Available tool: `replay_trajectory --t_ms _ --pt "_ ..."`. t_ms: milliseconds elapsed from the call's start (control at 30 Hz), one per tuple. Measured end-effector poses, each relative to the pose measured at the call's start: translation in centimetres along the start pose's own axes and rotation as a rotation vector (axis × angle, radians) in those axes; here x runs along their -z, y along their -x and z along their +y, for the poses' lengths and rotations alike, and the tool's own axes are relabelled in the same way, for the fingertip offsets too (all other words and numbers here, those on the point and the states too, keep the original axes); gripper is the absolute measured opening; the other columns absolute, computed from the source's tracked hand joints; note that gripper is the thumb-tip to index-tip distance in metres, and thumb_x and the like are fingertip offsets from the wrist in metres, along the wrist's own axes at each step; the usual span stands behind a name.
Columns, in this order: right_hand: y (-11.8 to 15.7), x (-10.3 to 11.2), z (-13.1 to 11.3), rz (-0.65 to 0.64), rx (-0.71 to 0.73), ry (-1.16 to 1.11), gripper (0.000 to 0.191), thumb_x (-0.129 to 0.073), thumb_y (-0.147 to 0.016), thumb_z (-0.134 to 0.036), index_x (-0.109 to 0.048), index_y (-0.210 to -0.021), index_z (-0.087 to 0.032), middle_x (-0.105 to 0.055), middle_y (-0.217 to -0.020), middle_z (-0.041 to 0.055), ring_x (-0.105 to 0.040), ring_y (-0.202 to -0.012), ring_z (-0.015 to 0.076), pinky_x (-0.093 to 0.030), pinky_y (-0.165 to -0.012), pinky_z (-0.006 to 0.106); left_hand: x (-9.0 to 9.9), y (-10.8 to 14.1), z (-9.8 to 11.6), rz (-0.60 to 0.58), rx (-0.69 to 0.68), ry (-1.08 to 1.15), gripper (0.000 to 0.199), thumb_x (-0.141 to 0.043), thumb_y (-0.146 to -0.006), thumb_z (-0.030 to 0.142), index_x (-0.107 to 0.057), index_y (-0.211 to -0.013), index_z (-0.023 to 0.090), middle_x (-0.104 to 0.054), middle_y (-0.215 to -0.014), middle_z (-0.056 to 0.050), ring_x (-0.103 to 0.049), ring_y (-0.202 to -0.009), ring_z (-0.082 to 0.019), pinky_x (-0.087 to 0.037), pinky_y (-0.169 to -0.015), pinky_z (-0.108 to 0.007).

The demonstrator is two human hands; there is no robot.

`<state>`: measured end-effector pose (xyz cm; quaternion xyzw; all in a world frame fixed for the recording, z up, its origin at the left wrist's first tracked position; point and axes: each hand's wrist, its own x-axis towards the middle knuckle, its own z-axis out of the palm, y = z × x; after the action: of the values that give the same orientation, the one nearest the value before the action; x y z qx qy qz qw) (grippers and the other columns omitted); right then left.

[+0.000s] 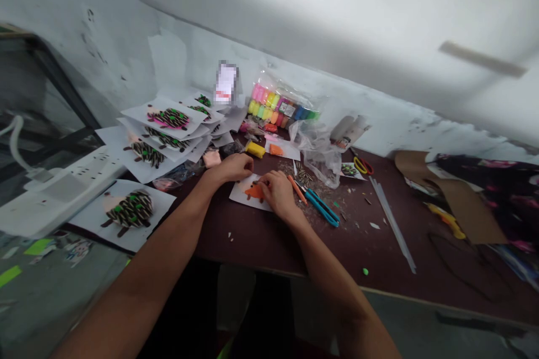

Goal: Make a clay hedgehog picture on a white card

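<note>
A small white card (239, 195) lies on the dark table, carrying a flat piece of orange clay (254, 191) with small brown feet along its lower edge. My left hand (239, 168) rests at the card's upper edge, its fingers curled; anything inside them is hidden. Over the card's right side, my right hand (278, 189) has its fingertips pinched down at the orange clay; what they hold is too small to make out. Right of that hand lie blue-handled pliers (322, 207), an orange-handled tool (297, 189) and a loose pile of striped pieces like sunflower seeds (304, 171).
Finished-looking hedgehog cards (168, 118) are stacked at left, beside a white power strip (90, 174). Behind stand a pack of coloured clay (280, 106) and a phone (226, 83). Yellow clay (255, 150), scissors (361, 165), clear sticks (393, 224) and cardboard (463, 202) also lie about.
</note>
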<state>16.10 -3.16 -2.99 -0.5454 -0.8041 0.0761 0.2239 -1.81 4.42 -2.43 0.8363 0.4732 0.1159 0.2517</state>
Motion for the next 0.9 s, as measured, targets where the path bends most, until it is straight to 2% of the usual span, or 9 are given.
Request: replay_trajectory --t_ms 267,467,567,667,767,900 --pt "-0.1 -0.1 -0.4 -0.033 -0.021 0.086 0.014 -0.059 -0.09 -0.014 -0.071 -0.084 -0.017 -0.068 -0.086 0.0079 -0.056 -0.086 0.0212 -0.041 -0.081 0.032 -0.1 -0.1 0.0 0.002 -0.007 -0.024 0.02 -0.054 -0.071 0.015 -0.07 -0.083 0.016 -0.072 -0.084 -0.006 -0.063 -0.076 -0.018 -0.041 -0.064 -0.025" --pt "0.0 -0.1 -0.3 -0.013 -0.029 0.041 0.012 -0.062 -0.088 -0.014 -0.072 -0.082 -0.019 -0.068 -0.084 0.006 -0.056 -0.084 0.0197 -0.041 -0.079 0.03 -0.2 -0.2 -0.2 0.007 -0.01 -0.015 0.02 -0.054 -0.07 0.016 -0.07 -0.082 0.017 -0.072 -0.082 -0.005 -0.063 -0.076 -0.017 -0.041 -0.063 -0.024" --pt "0.2 0.2 -0.3 0.02 -0.046 -0.011 0.007 -0.066 -0.087 -0.019 -0.073 -0.086 -0.019 -0.069 -0.085 0.0053 -0.058 -0.084 0.0192 -0.041 -0.078 0.029 -0.2 -0.2 -0.2 0.002 -0.015 -0.014 0.02 -0.054 -0.07 0.016 -0.071 -0.082 0.017 -0.071 -0.08 -0.005 -0.062 -0.074 -0.017 -0.041 -0.063 -0.025" --pt "0.1 0.9 0.3 0.097 -0.056 -0.021 0.011 -0.064 -0.089 -0.024 -0.072 -0.084 -0.019 -0.068 -0.084 0.0046 -0.059 -0.082 0.0184 -0.041 -0.077 0.029 0.0 -0.1 -0.1 0.001 -0.017 -0.005 0.019 -0.055 -0.072 0.017 -0.071 -0.082 0.017 -0.071 -0.081 -0.005 -0.062 -0.074 -0.017 -0.042 -0.064 -0.025" --pt "0.0 2.6 2.0 0.186 -0.171 0.087 0.015 -0.06 -0.091 -0.024 -0.073 -0.084 -0.019 -0.069 -0.087 0.0072 -0.06 -0.083 0.0195 -0.041 -0.075 0.029 0.1 0.0 -0.1 -0.004 -0.004 0.003 0.018 -0.055 -0.072 0.019 -0.071 -0.082 0.018 -0.071 -0.08 -0.004 -0.062 -0.073 -0.017 -0.042 -0.064 -0.024" --pt "0.0 5.0 5.1 0.145 -0.42 0.275 0.016 -0.061 -0.087 -0.02 -0.077 -0.087 -0.018 -0.072 -0.092 0.0119 -0.063 -0.085 0.0221 -0.041 -0.072 0.029 0.1 0.0 -0.1 -0.009 0.0 -0.001 0.019 -0.055 -0.072 0.017 -0.071 -0.082 0.018 -0.072 -0.08 -0.005 -0.062 -0.072 -0.017 -0.042 -0.064 -0.025"
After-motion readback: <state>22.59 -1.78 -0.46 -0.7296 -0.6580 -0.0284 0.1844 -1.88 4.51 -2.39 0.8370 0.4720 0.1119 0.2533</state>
